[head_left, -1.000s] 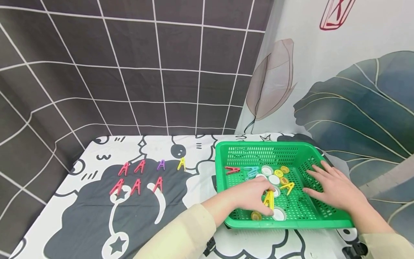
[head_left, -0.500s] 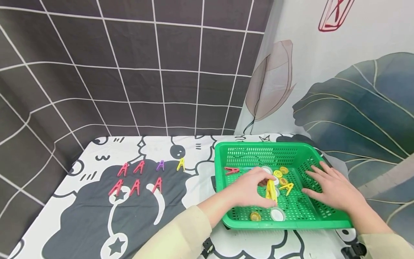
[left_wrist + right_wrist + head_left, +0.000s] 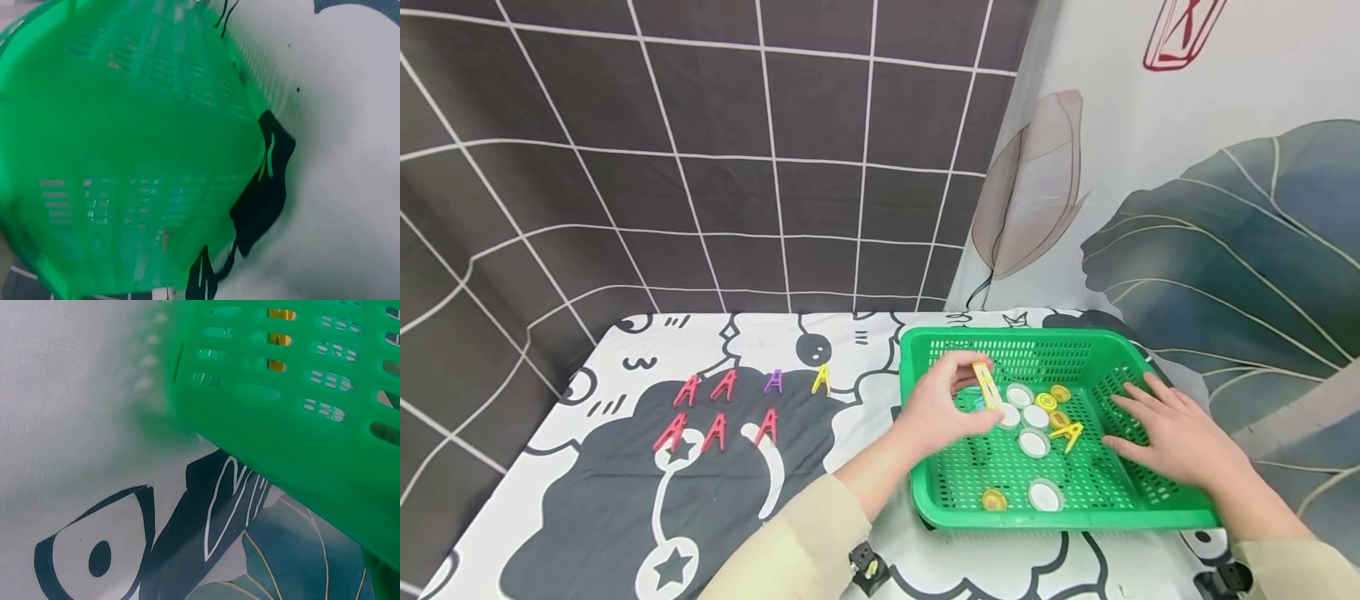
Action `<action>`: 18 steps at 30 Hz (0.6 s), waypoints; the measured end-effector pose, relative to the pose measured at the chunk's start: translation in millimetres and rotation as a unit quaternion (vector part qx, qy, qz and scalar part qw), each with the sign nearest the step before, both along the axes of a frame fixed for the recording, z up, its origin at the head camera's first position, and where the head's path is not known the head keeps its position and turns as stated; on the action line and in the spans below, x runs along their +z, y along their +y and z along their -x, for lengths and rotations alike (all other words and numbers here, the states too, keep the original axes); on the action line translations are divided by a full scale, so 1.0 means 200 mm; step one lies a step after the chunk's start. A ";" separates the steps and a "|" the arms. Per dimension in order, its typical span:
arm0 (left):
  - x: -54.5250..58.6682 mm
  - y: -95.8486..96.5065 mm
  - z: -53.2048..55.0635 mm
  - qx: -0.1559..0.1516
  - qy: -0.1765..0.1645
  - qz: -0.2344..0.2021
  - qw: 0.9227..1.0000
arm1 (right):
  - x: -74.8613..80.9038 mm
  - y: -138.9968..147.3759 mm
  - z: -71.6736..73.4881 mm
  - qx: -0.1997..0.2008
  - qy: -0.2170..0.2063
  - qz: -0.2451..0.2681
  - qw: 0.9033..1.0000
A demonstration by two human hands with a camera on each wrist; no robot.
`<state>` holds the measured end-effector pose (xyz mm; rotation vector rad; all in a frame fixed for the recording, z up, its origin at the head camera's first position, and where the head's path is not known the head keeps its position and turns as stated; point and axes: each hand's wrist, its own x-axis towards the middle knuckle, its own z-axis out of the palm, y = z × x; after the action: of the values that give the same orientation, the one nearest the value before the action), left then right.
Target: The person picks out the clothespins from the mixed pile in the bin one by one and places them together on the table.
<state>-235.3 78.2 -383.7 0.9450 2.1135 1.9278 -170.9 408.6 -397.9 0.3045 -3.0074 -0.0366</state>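
Note:
In the head view my left hand (image 3: 943, 400) pinches a yellow clothespin (image 3: 988, 386) between thumb and fingertips, over the left part of the green basket (image 3: 1007, 518). Beneath and right of it lie several white caps (image 3: 1033, 442), a few yellow caps (image 3: 1046, 402) and another yellow clothespin (image 3: 1067, 434). The blue clothespins are mostly hidden by my left hand. My right hand (image 3: 1176, 429) rests at the basket's right side, fingers spread, holding nothing. Neither hand shows in the wrist views, where the basket's wall (image 3: 125, 144) fills much of the picture.
Left of the basket, several red clothespins (image 3: 716, 432), a purple clothespin (image 3: 773, 382) and a yellow clothespin stand spaced out in two rows on the patterned cloth (image 3: 602, 483). A dark tiled-pattern curtain (image 3: 715, 200) hangs behind. A gold cap (image 3: 994, 500) sits near the basket's front wall.
My left hand, holding the yellow clothespin, has risen from the basket's front middle and moved left and back. The white caps beneath are uncovered. The right hand has stayed put.

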 end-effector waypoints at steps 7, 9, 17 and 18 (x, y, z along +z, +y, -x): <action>-0.04 -0.13 0.07 0.026 -0.019 -0.089 0.995 | 0.00 -0.01 0.00 0.003 0.001 -0.004 1.000; -0.05 -0.17 0.09 0.054 0.004 -0.070 0.996 | 0.00 -0.01 0.00 0.003 0.000 -0.005 1.000; -0.14 -0.34 0.15 0.133 0.021 -0.040 0.990 | -0.01 0.00 0.00 0.003 0.005 -0.011 1.000; -0.15 -0.37 0.15 0.139 0.016 -0.039 0.989 | -0.01 0.00 0.00 0.003 0.006 -0.012 1.000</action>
<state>-266.3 4.9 -414.3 0.7306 2.3079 2.1507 -171.6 408.1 -399.3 0.3147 -2.9957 -0.0727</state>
